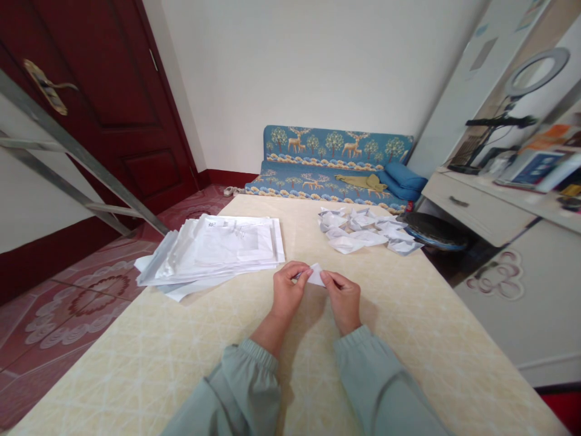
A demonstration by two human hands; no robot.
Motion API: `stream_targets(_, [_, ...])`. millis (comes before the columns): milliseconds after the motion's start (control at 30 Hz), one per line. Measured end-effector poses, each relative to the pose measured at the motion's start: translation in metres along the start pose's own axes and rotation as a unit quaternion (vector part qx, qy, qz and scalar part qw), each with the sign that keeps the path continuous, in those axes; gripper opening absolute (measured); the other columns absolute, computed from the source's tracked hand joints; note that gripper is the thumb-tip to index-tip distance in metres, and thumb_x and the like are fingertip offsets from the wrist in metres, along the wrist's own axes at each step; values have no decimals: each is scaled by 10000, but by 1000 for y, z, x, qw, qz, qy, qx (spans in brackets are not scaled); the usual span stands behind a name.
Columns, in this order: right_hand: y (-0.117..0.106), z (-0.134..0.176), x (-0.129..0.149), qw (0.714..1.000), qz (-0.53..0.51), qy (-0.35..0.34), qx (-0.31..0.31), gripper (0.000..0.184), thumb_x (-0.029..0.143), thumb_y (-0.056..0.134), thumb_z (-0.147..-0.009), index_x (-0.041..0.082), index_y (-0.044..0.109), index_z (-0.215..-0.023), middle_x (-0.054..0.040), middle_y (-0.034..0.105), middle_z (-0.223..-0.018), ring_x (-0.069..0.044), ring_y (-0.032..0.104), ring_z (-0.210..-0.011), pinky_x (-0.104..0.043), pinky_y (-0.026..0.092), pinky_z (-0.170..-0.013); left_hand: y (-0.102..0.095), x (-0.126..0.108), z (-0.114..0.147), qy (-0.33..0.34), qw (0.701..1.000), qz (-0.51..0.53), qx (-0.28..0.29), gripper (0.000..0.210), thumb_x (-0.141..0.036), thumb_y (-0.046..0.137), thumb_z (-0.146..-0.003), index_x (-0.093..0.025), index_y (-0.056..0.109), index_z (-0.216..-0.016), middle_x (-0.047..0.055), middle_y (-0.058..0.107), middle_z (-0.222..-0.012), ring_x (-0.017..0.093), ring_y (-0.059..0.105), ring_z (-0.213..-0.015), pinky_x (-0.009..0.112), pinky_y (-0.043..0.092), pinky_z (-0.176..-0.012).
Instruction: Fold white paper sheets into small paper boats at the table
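Observation:
Between my two hands is a small piece of folded white paper (316,275), held just above the table. My left hand (289,287) pinches its left side between thumb and fingers. On the right side, my right hand (341,297) grips the paper the same way. Parts of the paper are hidden behind my fingers. To the left lies an uneven stack of white paper sheets (233,242), some with dark writing. Several folded white paper pieces (356,233) sit in a group at the far right of the table.
The table (218,345) has a cream patterned cover. Beyond its far edge stands a blue sofa (313,172) with deer patterns. A metal ladder (86,160) leans at the left before a red door (113,79). A cluttered desk (481,200) and a round black stool (436,230) are at the right.

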State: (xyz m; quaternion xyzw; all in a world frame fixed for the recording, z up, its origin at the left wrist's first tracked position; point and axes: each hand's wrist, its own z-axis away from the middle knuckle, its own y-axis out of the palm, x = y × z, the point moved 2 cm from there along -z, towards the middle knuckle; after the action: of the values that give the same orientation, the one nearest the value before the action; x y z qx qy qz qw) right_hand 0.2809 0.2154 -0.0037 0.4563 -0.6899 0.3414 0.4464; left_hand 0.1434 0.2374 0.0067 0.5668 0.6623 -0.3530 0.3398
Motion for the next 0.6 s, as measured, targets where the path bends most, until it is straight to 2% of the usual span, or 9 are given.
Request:
stream_targets(333, [1, 0, -2, 1000, -5, 14, 1, 206, 335, 642, -749, 162, 740, -799, -31, 714, -755, -175, 611, -689, -275, 472, -640, -1, 1, 1, -22, 999, 37, -2, 133, -238, 622, -763, -153, 668, -672, 59, 670, -782, 156, 622, -749, 264, 484, -701])
stream_targets(600, [3, 1, 1, 1000, 1, 0, 15, 191, 322, 629, -754, 165, 735, -775, -20, 694, -720, -157, 588, -662, -260, 456, -617, -2, 0, 1, -18, 999, 37, -3, 129, -221, 608, -756, -151, 634, -651, 51, 648, -764, 149, 607, -733, 258, 475, -693])
